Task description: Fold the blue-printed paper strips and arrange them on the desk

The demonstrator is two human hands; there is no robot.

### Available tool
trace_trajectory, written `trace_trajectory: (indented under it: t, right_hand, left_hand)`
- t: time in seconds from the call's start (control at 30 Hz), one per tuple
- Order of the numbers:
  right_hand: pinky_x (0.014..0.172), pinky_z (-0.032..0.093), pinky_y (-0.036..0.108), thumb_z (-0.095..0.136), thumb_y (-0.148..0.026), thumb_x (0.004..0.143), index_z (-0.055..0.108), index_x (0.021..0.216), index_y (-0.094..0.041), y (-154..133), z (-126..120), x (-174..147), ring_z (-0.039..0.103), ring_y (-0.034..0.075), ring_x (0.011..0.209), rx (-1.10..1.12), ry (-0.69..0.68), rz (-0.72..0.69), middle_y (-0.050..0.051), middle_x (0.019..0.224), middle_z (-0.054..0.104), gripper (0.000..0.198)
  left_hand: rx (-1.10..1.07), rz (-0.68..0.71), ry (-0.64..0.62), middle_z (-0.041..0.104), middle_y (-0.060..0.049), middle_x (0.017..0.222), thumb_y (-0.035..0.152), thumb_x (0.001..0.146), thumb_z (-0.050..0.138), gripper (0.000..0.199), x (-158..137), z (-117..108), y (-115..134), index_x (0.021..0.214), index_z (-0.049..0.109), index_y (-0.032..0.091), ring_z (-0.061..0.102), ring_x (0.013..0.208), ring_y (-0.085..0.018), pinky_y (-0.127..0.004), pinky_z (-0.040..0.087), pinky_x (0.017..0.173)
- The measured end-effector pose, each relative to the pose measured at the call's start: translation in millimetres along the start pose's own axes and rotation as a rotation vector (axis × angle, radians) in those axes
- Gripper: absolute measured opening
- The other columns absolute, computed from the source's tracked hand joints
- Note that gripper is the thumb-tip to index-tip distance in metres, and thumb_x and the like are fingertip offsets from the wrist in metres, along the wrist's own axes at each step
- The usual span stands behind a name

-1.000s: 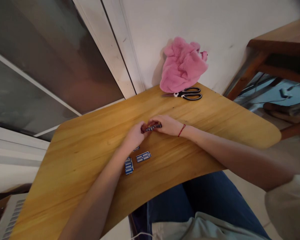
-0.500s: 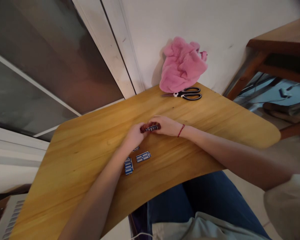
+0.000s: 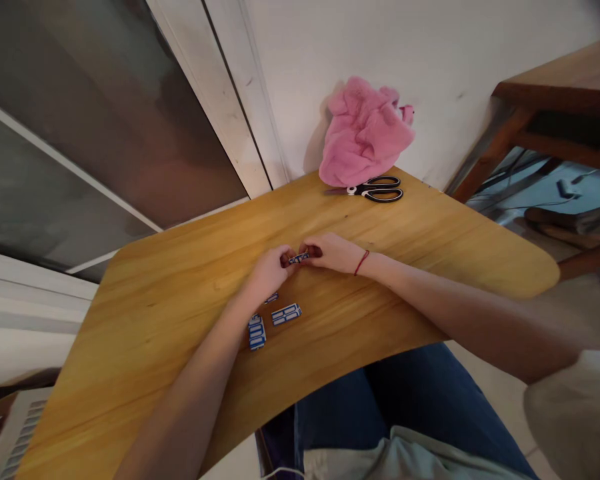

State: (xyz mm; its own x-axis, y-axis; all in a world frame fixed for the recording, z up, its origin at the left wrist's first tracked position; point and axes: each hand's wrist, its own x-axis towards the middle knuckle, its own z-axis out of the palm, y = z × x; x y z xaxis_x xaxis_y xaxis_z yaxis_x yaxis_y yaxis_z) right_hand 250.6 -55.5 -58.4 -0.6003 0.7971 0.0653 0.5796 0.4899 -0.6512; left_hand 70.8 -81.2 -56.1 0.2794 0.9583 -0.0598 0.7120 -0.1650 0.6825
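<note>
Between my two hands is a small blue-and-white blocky piece (image 3: pixel 299 258), its edge facing me. My left hand (image 3: pixel 271 272) pinches its left end with closed fingertips. The fingertips of my right hand (image 3: pixel 330 253) are closed on its right end. Nearer to me on the wooden table (image 3: pixel 180 293) lie a flat rectangular blue-and-white piece (image 3: pixel 286 314) and an upright-running one (image 3: pixel 257 332) to its left. A third blue-and-white piece (image 3: pixel 271 298) is partly hidden by my left wrist. What these pieces are exactly, I cannot tell.
Black-handled scissors (image 3: pixel 380 189) lie at the table's back edge, beside a bunched pink plush cloth (image 3: pixel 365 133) against the wall. Glass panels (image 3: pixel 170 133) stand at the back left. A brown wooden desk (image 3: pixel 555 100) is at the right.
The held piece has shifted slightly left and appears narrower between my fingers. My right fingers have changed their grip a little. The pieces on the table have stayed put.
</note>
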Motion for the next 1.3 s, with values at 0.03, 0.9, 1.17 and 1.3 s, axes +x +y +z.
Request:
trace_trajectory:
  t: [0.03, 0.9, 1.17, 1.3]
  right_hand:
    - [0.061, 0.035, 0.02, 0.064, -0.019, 0.078, 0.065, 0.094, -0.013, -0.6, -0.4, -0.2, 0.05, 0.009, 0.064, 0.008, -0.003, -0.001, 0.0, 0.072, 0.06, 0.017]
    - [0.07, 0.03, 0.025, 0.063, -0.035, 0.081, 0.069, 0.082, -0.015, -30.1, 11.8, -11.3, 0.055, 0.011, 0.073, 0.015, -0.032, 0.13, 0.002, 0.078, 0.067, 0.021]
    - [0.076, 0.02, 0.031, 0.054, -0.041, 0.086, 0.062, 0.076, -0.016, -35.9, 23.2, -18.2, 0.053, 0.012, 0.073, -0.19, -0.076, -0.05, 0.0, 0.08, 0.066, 0.028]
    - [0.078, 0.019, 0.032, 0.05, -0.042, 0.088, 0.062, 0.075, -0.016, -33.4, 20.5, -18.4, 0.053, 0.012, 0.072, -0.275, -0.122, -0.105, 0.0, 0.082, 0.067, 0.031]
  left_hand:
    - [-0.008, 0.006, -0.014, 0.046, 0.004, 0.059, 0.021, 0.074, 0.061, 0.008, 0.6, -0.6, -1.9, 0.072, 0.054, 0.018, 0.042, 0.055, -0.011, -0.024, 0.029, 0.053]
    - [0.137, -0.014, -0.294, 0.059, 0.001, 0.07, 0.033, 0.077, 0.056, 0.018, -12.8, -48.5, 15.8, 0.076, 0.063, 0.017, 0.051, 0.062, -0.011, -0.024, 0.038, 0.058]
    - [0.086, 0.048, -0.328, 0.064, 0.001, 0.073, 0.029, 0.078, 0.056, 0.015, -9.4, -42.3, 7.3, 0.08, 0.065, 0.017, 0.054, 0.067, -0.012, -0.024, 0.04, 0.062]
    - [0.185, 0.168, -0.297, 0.065, 0.0, 0.078, 0.017, 0.079, 0.054, 0.012, -6.2, -35.9, 4.8, 0.081, 0.066, 0.017, 0.056, 0.072, -0.012, -0.025, 0.041, 0.068]
